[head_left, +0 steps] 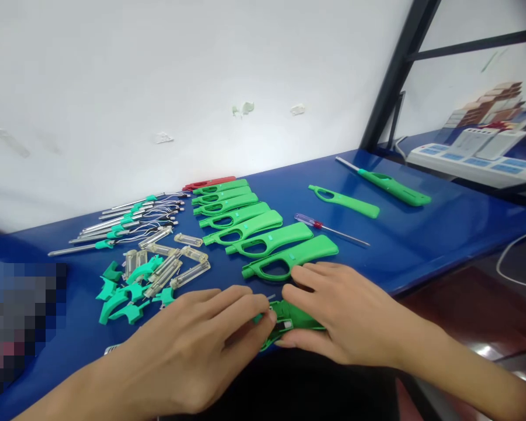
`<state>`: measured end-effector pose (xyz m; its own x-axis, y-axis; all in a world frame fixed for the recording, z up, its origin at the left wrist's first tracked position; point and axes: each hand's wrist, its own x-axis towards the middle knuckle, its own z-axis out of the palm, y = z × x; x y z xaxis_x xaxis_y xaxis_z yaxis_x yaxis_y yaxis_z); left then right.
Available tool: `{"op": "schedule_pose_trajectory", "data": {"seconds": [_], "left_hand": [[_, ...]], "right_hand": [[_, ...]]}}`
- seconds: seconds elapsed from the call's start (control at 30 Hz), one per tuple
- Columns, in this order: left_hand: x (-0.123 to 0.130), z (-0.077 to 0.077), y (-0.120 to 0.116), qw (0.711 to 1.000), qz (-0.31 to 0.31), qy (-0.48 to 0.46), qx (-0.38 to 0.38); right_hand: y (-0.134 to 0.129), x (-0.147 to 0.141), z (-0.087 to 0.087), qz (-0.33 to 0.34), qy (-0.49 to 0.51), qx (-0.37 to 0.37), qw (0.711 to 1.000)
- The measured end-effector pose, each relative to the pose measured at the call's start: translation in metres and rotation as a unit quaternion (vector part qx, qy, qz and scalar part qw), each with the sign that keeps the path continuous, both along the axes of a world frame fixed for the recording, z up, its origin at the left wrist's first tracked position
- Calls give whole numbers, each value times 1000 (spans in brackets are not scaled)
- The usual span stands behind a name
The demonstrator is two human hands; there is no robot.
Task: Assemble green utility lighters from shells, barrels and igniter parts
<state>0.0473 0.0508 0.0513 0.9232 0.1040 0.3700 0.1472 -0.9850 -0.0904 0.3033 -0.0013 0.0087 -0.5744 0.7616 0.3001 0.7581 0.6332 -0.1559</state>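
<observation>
Near the table's front edge, my right hand (342,310) grips an opened green lighter casing (304,317), its fingers over the top and thumb below. Inside the casing, small dark and white parts show. My left hand (201,345) is closed in a pinch at the casing's left end. Its fingertips hide most of what they hold; a bit of teal shows beside them. Just beyond my hands lies a row of several green lighter casings (315,250). Teal triggers (114,301) and clear fuel tanks (190,273) lie in a loose pile beyond my left hand.
Metal lighter tubes with wires (81,237) lie at the left, and a red casing (214,182) tops the row. A screwdriver (309,221), a single green casing half (350,203) and a whole green lighter (392,186) lie right. A black metal frame (388,76) stands behind.
</observation>
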Motion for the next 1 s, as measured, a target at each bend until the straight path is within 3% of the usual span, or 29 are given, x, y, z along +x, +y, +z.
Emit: {"op": "schedule_pose_trajectory", "data": {"seconds": [0.73,1.0], "left_hand": [[-5,1,-3,1000,-12,0,-2],[-6,-4,-1,997,24,47,58]], "right_hand": [[0,0,2,-2,1,0,1000],[0,-1,2,-4,2,-10,1000]]}}
